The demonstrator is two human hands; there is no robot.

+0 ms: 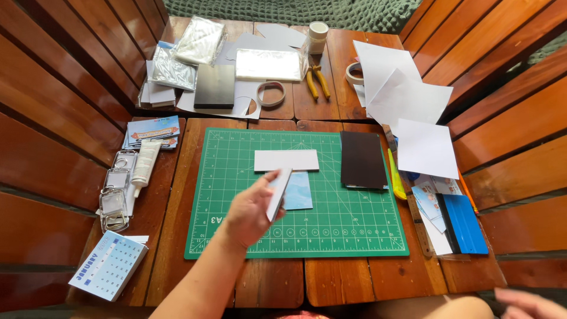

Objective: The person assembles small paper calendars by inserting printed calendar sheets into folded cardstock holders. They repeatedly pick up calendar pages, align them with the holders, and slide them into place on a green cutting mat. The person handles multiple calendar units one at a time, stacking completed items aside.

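My left hand (251, 212) hovers over the green cutting mat (236, 153) and grips a thin white card (279, 193) held on edge, tilted. Just right of it a light blue card (299, 190) lies flat on the mat. A white rectangular strip (286, 160) lies above them near the mat's middle. A dark brown board (362, 159) rests on the mat's right part. My right hand (527, 303) shows only at the bottom right corner, blurred, off the table, with nothing seen in it.
Left of the mat lie metal ring binders (117, 192), a white glue tube (143, 165) and a small desk calendar (108, 265). White paper sheets (407, 100), a blue squeegee (465, 224), yellow pliers (316, 81), tape rolls (271, 93) and a black board (215, 86) lie behind and right.
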